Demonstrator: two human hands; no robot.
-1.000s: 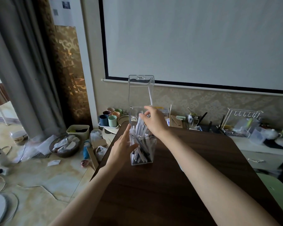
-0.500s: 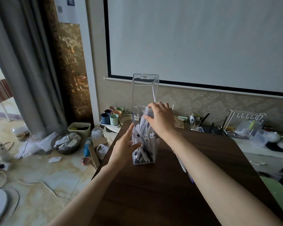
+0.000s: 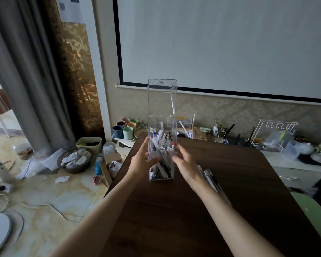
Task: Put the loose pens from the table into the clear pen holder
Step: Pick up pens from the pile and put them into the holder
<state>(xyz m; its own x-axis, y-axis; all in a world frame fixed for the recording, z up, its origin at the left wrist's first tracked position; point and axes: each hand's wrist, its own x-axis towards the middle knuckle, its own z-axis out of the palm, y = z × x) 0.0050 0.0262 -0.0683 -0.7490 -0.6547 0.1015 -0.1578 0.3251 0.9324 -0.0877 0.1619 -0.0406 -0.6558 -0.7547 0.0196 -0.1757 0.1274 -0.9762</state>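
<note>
The clear pen holder (image 3: 162, 172) stands upright on the dark wooden table (image 3: 174, 210), its hinged lid (image 3: 162, 93) swung up. Several white and dark pens (image 3: 160, 145) lean inside it. My left hand (image 3: 142, 160) presses against the holder's left wall, thumb across its front. My right hand (image 3: 185, 163) hovers by the holder's right side, fingers apart and holding nothing. A few loose pens (image 3: 210, 178) lie on the table behind my right wrist, partly hidden by the forearm.
Coloured cups (image 3: 125, 129) on a tray sit past the table's far left corner. A cluttered low shelf with a white wire rack (image 3: 272, 136) runs along the wall. The floor at left holds a bowl (image 3: 74, 160), bags and cables. A green chair (image 3: 313, 216) is at right.
My right hand has come down from the top of the holder, where it was at the pens, to its right side. The left hand stayed on the holder.
</note>
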